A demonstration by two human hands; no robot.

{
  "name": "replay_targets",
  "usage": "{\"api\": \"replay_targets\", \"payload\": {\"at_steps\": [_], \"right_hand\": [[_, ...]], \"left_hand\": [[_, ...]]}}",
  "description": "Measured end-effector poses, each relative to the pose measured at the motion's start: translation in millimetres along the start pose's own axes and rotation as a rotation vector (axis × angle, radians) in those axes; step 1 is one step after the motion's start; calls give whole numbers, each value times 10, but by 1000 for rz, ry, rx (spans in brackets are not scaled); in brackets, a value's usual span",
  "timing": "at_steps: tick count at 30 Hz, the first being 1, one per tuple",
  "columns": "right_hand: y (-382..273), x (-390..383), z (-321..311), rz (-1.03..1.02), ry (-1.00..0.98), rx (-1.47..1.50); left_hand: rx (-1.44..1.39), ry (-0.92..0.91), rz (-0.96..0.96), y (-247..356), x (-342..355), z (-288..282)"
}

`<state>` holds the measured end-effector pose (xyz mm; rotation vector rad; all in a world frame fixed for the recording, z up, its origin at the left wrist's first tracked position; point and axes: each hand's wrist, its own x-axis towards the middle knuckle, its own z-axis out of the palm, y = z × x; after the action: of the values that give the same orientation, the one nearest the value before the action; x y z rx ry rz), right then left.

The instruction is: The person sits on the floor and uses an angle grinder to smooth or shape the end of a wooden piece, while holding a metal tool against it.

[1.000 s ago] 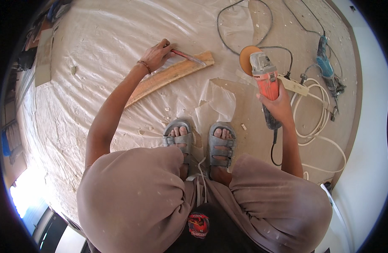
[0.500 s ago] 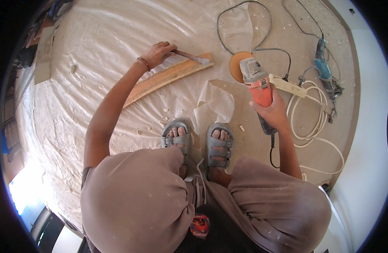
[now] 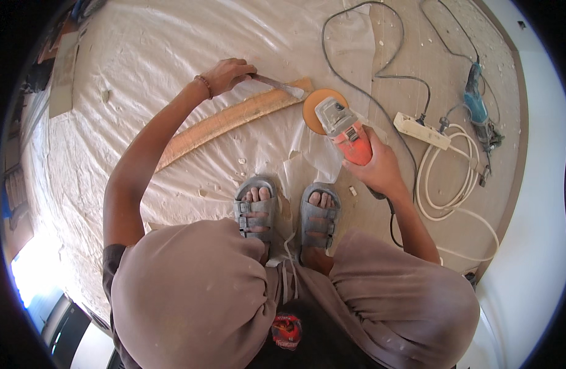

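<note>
**Both hands busy over the plank**

We see the left hand [image 3: 224, 74] at the upper middle of the frame, its fingers clenched around a thin flat tool [image 3: 277, 84] whose pale blade points right and lies on the far end of the plank [image 3: 233, 120]; the plank is a long, pale wooden strip that runs slantwise from the left of centre up toward the upper middle, flat on the plastic sheet [image 3: 147, 43] that covers the floor; a bracelet [image 3: 203, 86] sits on the left wrist.

We see the right hand [image 3: 375, 172] right of centre, its fingers grasping the body of an orange grinder [image 3: 344, 129]; the grinder's grey head reaches up and left, with its round orange disc [image 3: 316, 104] just beside the plank's end and the blade tip; whether the disc touches the wood we cannot tell; a dark cord [image 3: 356, 74] loops across the upper frame.

To the right lie a white power strip [image 3: 421, 130], a coil of white cable [image 3: 455, 184] and a blue tool [image 3: 476, 107], all well apart from the plank; at the lower middle two feet in grey sandals [image 3: 286, 212] stand on the sheet near a torn scrap, with the knees in loose brown cloth filling the bottom of the frame.
</note>
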<state>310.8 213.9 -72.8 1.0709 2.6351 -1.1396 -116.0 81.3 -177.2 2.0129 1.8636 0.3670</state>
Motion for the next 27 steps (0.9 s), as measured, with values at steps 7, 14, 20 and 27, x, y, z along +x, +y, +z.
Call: {"api": "replay_targets", "payload": {"at_steps": [7,14,20,27], "right_hand": [[-39,64,4,19,-63,-29],[-19,133,72,-9,-11,-50],[-92,218,47,-31,-21,-44],[-156,279,25,-48,-15,-87]], "left_hand": [[-71,22,-44,7,-182,2],[-39,84,7,25,-127,19],[-76,65,-54,15,-192,78],[-64,104,-37,-21,-187,141]]}}
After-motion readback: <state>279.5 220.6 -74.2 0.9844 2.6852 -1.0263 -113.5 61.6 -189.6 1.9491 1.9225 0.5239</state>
